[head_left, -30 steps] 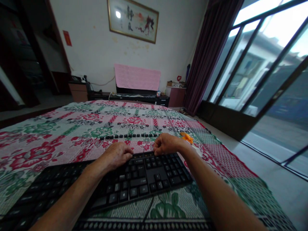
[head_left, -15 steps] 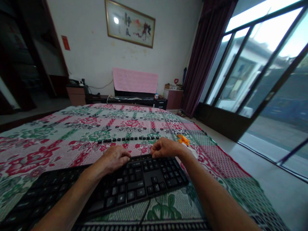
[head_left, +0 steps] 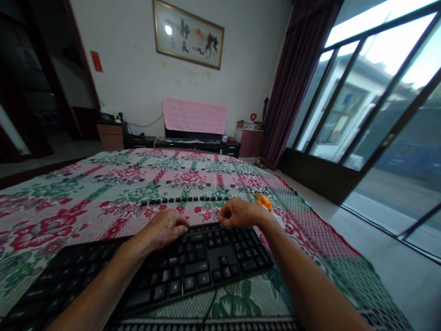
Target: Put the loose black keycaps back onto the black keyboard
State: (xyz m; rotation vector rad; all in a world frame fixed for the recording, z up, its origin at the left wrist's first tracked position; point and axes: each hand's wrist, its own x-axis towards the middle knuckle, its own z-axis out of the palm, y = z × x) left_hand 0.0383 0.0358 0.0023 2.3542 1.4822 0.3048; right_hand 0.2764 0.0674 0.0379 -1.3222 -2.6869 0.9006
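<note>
A black keyboard (head_left: 198, 267) lies at a slant on the flowered cloth, its cord running toward me. My left hand (head_left: 167, 227) rests over its far edge, fingers curled down and thumb on the top strip, gripping it. My right hand (head_left: 237, 214) is closed in a pinch at the far edge, above the strip of bare key spots (head_left: 206, 228). Whatever its fingertips hold, if anything, is too small to make out. Beyond both hands, several loose black keycaps (head_left: 183, 199) stand in a line on the cloth.
An orange object (head_left: 263, 202) sits on something white just right of my right hand. The patterned cloth (head_left: 120, 177) covers the wide surface. Farther back are a low cabinet (head_left: 230, 148) and a pink cloth (head_left: 195, 115); glass doors (head_left: 361, 101) stand on the right.
The view has shifted slightly. Both hands keep nearly the same pose at the keyboard's far edge, and the row of keycaps looks the same.
</note>
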